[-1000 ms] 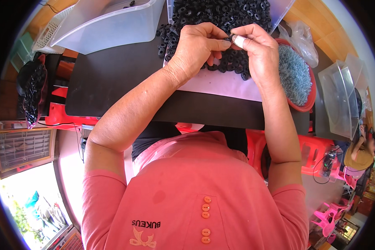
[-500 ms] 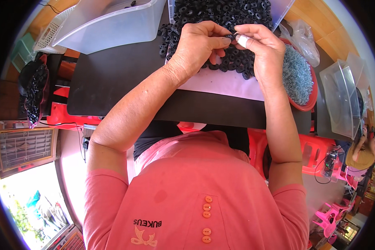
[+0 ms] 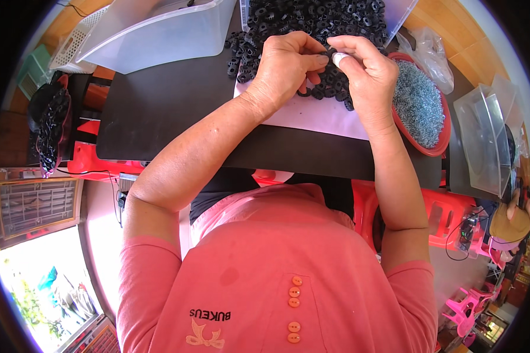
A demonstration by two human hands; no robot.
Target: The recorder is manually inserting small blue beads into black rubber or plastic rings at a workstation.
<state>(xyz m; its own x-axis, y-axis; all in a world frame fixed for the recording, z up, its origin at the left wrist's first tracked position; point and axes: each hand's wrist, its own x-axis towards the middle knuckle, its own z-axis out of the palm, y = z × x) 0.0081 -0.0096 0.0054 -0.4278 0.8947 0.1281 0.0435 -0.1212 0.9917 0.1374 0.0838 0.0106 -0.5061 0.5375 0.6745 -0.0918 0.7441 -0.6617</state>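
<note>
My left hand [image 3: 287, 66] is closed, its thumb and fingers pinching a small black ring-shaped part [image 3: 330, 55] above the table. Opposite it, my right hand [image 3: 371, 70] pinches at the same part, with a white wrap around its thumb. Anything small between the right fingertips is too tiny to make out. Behind and below both hands spreads a heap of similar black ring-shaped parts [image 3: 318, 17]. Some of them lie on a pale pink sheet [image 3: 318, 117] under my hands. To the right of my right hand is a red bowl [image 3: 446, 132] filled with small pale blue pieces [image 3: 419, 103].
A large translucent bin [image 3: 159, 50] stands at the back left of the dark table [image 3: 165, 106]. A clear plastic bag [image 3: 433, 56] lies behind the bowl. Clear containers [image 3: 483, 138] stand at the right. A bag of shiny black pieces [image 3: 53, 126] is at the far left.
Both hands stay together at the black part; the right hand has shifted slightly left and its thumb has turned a little. The view has moved slightly.
</note>
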